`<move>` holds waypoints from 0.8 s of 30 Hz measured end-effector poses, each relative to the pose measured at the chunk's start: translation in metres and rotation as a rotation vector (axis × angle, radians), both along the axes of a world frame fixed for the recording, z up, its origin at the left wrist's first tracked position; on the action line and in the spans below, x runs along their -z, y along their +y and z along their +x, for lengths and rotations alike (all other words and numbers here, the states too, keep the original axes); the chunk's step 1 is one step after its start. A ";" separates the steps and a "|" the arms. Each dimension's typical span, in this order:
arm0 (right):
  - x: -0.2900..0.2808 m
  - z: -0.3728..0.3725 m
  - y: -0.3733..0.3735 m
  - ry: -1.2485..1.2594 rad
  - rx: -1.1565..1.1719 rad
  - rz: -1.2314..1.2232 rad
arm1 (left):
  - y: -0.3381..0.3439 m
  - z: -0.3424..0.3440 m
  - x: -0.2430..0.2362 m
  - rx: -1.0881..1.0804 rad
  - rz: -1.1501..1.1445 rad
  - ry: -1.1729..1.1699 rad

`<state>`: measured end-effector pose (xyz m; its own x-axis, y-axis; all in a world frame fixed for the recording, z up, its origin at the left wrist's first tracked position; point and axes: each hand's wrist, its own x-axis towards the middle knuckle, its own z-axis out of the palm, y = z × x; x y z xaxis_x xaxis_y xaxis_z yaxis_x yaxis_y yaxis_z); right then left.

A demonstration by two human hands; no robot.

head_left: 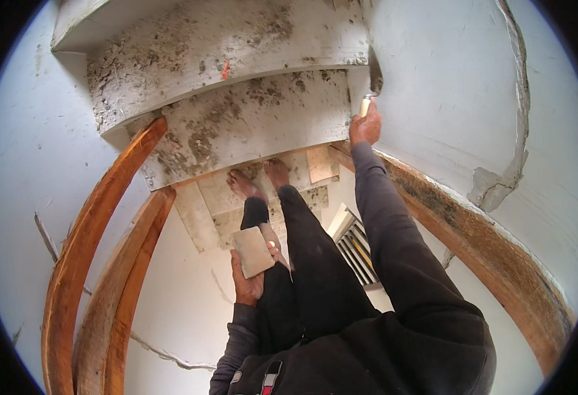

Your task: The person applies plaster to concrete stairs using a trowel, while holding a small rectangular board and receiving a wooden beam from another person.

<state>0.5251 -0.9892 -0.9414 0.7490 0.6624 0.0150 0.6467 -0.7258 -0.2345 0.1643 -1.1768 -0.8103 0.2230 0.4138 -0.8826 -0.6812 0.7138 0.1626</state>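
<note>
My right hand [366, 128] grips the pale handle of a small scraper-like tool [367, 105], held against the corner where a stair riser meets the right wall [434, 79]; its blade is hard to make out. Low in the middle, my left hand [246, 284] holds a flat, rectangular, greyish-beige plate [251, 251] in front of my legs. The speckled, dirty stair steps [249, 118] cross the upper view. My bare feet [277, 172] stand on a lower step.
Curved wooden planks [94, 217] lean along the left side. A long timber beam [460, 243] runs beside the right wall. A slatted opening [355, 250] shows below, beside my leg. Cracks and filled channels [499, 178] mark the walls. A small orange scrap [225, 69] lies on the upper step.
</note>
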 end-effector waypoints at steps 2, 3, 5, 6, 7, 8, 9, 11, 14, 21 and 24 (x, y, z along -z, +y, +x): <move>0.000 -0.021 -0.010 0.086 -0.142 -0.050 | 0.001 -0.001 0.003 0.019 0.018 -0.010; -0.003 -0.030 -0.016 0.130 -0.215 -0.076 | 0.001 -0.001 0.005 0.026 0.025 -0.015; -0.017 -0.041 -0.021 0.198 -0.375 -0.046 | 0.004 -0.003 0.003 -0.003 0.024 -0.026; -0.020 -0.045 -0.020 0.233 -0.456 -0.031 | 0.005 -0.004 0.002 -0.019 0.023 -0.030; -0.021 -0.041 -0.018 0.229 -0.351 -0.020 | 0.006 -0.003 0.002 -0.017 0.026 -0.026; -0.021 -0.035 -0.015 0.226 -0.247 -0.008 | 0.007 -0.002 0.000 -0.016 0.028 -0.021; -0.021 -0.030 -0.012 0.224 -0.144 0.003 | 0.007 -0.002 0.000 -0.016 0.030 -0.015; -0.016 -0.011 -0.009 0.098 -0.134 0.044 | 0.005 -0.004 0.001 -0.024 0.018 -0.026; -0.011 -0.003 -0.008 0.128 -0.219 0.028 | 0.001 -0.002 0.006 -0.086 -0.043 0.006; -0.018 -0.003 0.051 0.156 -0.191 0.105 | -0.015 -0.008 0.019 -0.127 -0.042 0.065; 0.002 0.022 0.086 0.048 -0.143 0.084 | -0.009 -0.003 0.016 -0.155 -0.044 -0.002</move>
<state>0.5470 -0.9034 -0.9431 0.6485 0.7601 0.0414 0.7285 -0.6040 -0.3234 0.1614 -1.1862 -0.8266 0.1613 0.4048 -0.9001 -0.7842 0.6063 0.1321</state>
